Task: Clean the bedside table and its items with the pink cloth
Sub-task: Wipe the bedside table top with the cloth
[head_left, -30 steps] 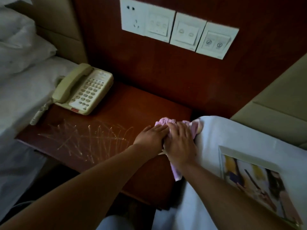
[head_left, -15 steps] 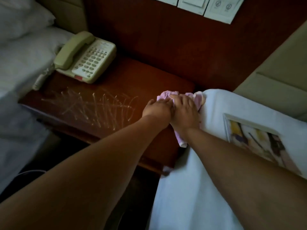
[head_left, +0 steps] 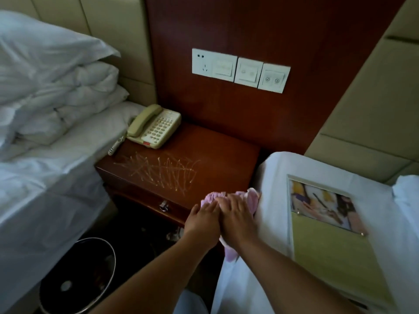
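Note:
The dark wooden bedside table (head_left: 215, 152) stands between two beds, with pale scribble marks (head_left: 163, 171) across its front half. A cream telephone (head_left: 154, 126) sits at its back left corner. The pink cloth (head_left: 251, 197) lies bunched on the table's front right corner, with a tail hanging over the front edge. My left hand (head_left: 201, 220) and my right hand (head_left: 235, 218) press flat on the cloth side by side, fingers pointing toward the wall. The hands hide most of the cloth.
A framed picture (head_left: 326, 211) lies on the white bed (head_left: 272, 177) at the right. A bed with piled white bedding (head_left: 59, 91) is at the left. A black waste bin (head_left: 77, 275) stands on the floor below. Wall switches (head_left: 240, 70) sit above the table.
Both hands have drawn the cloth back from the middle right of the table top to its front right corner. The view has pulled back and lifted, and now takes in the bin and the wall switches.

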A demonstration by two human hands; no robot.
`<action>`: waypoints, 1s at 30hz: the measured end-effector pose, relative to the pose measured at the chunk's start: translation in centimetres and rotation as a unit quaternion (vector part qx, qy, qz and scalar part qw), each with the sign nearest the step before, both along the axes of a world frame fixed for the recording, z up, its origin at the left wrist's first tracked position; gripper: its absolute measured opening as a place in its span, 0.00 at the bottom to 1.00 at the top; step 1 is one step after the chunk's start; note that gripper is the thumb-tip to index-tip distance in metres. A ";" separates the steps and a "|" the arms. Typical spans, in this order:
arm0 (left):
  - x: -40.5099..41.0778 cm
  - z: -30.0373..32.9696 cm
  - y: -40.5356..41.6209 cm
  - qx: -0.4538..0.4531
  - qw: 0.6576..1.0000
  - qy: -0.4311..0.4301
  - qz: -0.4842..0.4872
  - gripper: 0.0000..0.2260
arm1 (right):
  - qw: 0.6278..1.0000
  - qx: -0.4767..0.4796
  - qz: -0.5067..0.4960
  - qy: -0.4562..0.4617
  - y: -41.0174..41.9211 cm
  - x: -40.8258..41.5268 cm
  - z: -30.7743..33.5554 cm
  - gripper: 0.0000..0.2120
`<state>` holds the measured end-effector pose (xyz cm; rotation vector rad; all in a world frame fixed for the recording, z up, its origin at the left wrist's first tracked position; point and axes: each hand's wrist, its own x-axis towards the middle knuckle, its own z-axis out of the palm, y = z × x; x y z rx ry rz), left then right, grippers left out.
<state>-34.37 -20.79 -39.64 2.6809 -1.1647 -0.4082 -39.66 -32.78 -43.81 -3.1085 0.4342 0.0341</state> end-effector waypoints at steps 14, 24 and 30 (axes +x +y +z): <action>14.6 -1.6 -9.2 0.003 0.999 -0.043 0.000 0.26 | 0.998 0.019 -0.013 -0.063 -8.1 13.7 0.2 0.32; 26.5 -1.2 -10.4 0.025 0.997 -0.073 0.015 0.27 | 0.994 0.034 0.003 -0.108 -9.5 26.3 -0.4 0.26; 23.2 -1.1 -7.4 -0.006 0.998 -0.033 0.056 0.24 | 0.995 0.030 0.024 -0.092 -7.4 23.6 -0.7 0.29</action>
